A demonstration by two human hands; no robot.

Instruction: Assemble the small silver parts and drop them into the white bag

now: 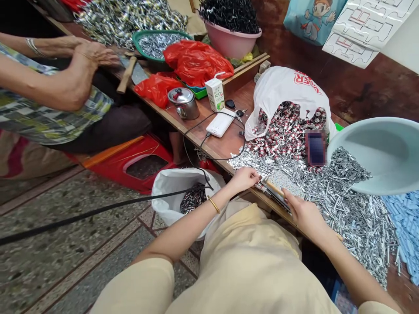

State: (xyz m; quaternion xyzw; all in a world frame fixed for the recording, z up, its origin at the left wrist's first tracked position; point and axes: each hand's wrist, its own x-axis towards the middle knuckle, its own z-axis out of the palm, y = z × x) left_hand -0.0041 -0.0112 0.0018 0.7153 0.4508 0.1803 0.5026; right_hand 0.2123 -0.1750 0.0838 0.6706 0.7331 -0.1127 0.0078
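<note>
My left hand (pixel 246 179) is at the table's front edge, fingertips pinched together over a small piece too hidden to name. My right hand (pixel 306 218) is closed around a light wooden stick (pixel 274 187), whose far end points toward my left hand. A tan tip shows past the wrist, perhaps the stick's other end. Between and beyond the hands lies a speckled grey slab (pixel 285 183). Thin silvery metal pieces (pixel 347 213) heap around it. Behind them, small red-and-silver parts (pixel 281 124) spill from a white plastic bag (pixel 288 83).
A pale blue basin (pixel 389 148) tilts at right, beside light blue strips (pixel 404 226). Left along the table are a white power bank (pixel 221 123) with a cable, a drink carton (pixel 215 94) and a lidded metal mug (pixel 183 104). A lined bin (pixel 166 183) stands below; another person's hands (pixel 94 54) are upper left.
</note>
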